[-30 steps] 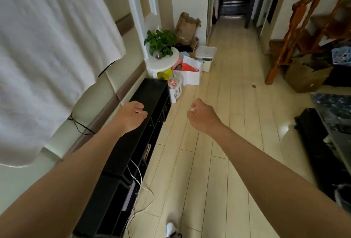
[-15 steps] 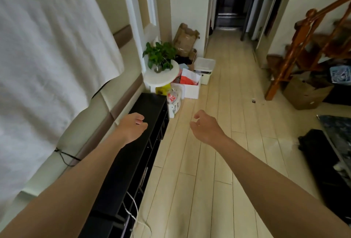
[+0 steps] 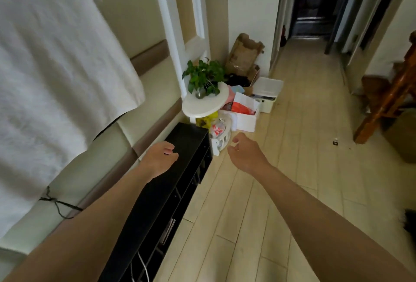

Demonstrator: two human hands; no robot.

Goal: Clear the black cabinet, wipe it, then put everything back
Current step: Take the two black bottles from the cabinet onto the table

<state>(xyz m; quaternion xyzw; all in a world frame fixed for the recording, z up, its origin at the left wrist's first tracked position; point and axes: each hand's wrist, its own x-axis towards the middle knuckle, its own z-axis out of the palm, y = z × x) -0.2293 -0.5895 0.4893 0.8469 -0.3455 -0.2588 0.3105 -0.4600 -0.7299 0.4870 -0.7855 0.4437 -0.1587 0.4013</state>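
Two bare arms are stretching into a hallway where a large white textured cloth (image 3: 58,74) is hanging at ten o'clock. Beneath it, the long low black wooden cabinet (image 3: 157,203) is running along the wall from six o'clock toward the centre. Its top is looking bare, and its open compartments are holding a flat pale item (image 3: 168,230) and thin white cables (image 3: 142,264). At twelve o'clock from its far end, a round white side table (image 3: 209,108) is carrying a leafy green potted plant (image 3: 203,77). The left hand (image 3: 161,158) is hovering over the cabinet top, with the right hand (image 3: 244,154) at its three o'clock over the floor. Both are loosely curled and grasping nothing. Clearing is likely nearing its end; the next move is probably calling for a stoop to the compartments or a wiping cloth.
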